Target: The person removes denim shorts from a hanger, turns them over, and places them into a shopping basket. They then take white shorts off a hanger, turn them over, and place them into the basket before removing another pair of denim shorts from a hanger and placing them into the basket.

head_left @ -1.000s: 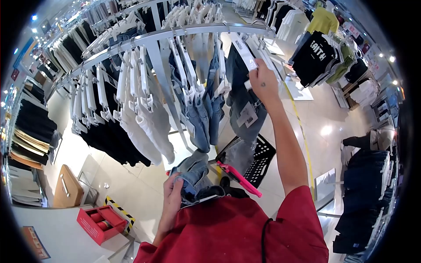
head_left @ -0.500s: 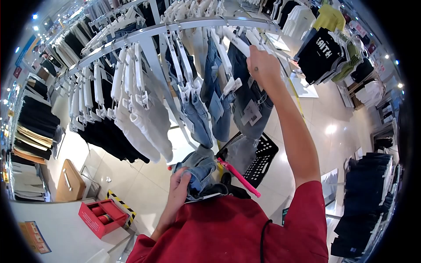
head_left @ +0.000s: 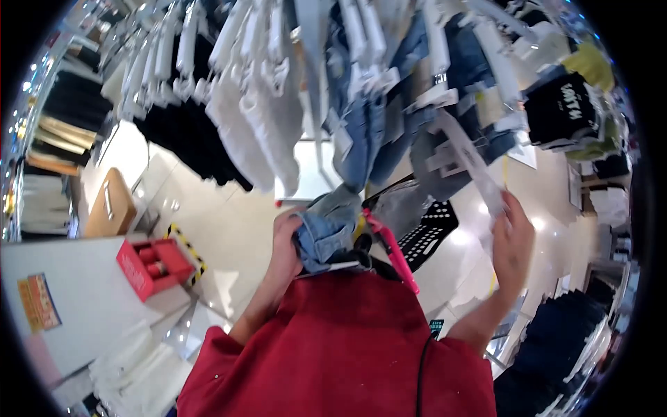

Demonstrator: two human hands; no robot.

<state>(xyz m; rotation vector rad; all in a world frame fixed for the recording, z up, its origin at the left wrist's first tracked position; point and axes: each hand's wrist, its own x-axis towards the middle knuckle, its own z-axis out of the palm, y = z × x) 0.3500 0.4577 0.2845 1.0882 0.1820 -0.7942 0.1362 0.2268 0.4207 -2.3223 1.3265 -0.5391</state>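
Observation:
Blue denim jeans (head_left: 325, 240) are bunched against my front, with my left hand (head_left: 283, 244) closed around their edge. Out to the right, my right hand (head_left: 513, 240) grips one end of a white hanger (head_left: 469, 156), which slants up and left, smeared by motion. The hanger's far end overlaps the hanging jeans (head_left: 358, 139) in this view. White trousers (head_left: 260, 132) and black garments (head_left: 191, 118) hang further left on white clip hangers.
Below the rack stands a black perforated basket (head_left: 429, 233), with a pink strap-like piece (head_left: 392, 250) beside it. To the left, a red box (head_left: 154, 267) sits on a white counter (head_left: 83, 278). Dark folded garments (head_left: 556, 340) are stacked at lower right.
My right hand has come down from the rail to the right, bringing the white hanger along. My left hand keeps hold of the jeans. The view has tilted downward, so the rail has left it.

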